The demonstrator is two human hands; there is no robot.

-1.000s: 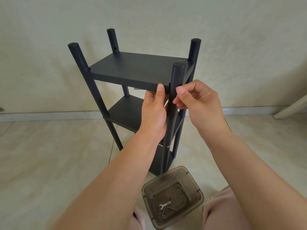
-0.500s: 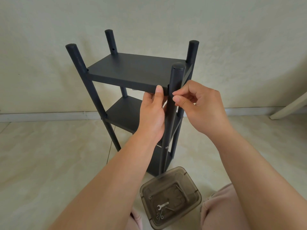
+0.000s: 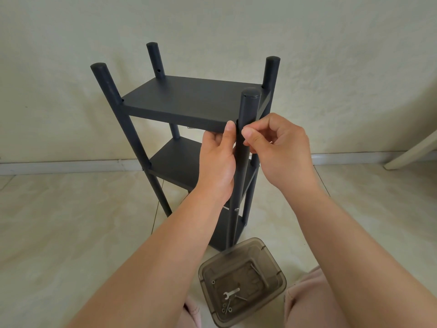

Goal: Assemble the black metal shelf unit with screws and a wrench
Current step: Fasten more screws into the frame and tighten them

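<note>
The black metal shelf unit (image 3: 189, 100) stands upright on the floor, with four round posts rising above its top shelf. My left hand (image 3: 217, 159) holds the front edge of the top shelf beside the near right post (image 3: 248, 110), thumb on the edge. My right hand (image 3: 276, 147) has thumb and forefinger pinched together against that post where the shelf meets it; whatever sits between the fingertips is hidden. A small silver wrench (image 3: 231, 293) lies in a smoky plastic box (image 3: 274, 263) on the floor, with several screws and washers (image 3: 226, 308) near it.
The box sits just in front of the shelf unit's foot, between my knees (image 3: 305, 301). A pale wall and white skirting board (image 3: 71, 165) run behind. A light-coloured furniture leg (image 3: 411, 150) slants in at the right edge. Beige floor tiles lie left and right.
My right hand has drawn in closer to the near right post, its fingertips now pinched right at the joint. The left hand keeps its hold on the shelf edge.
</note>
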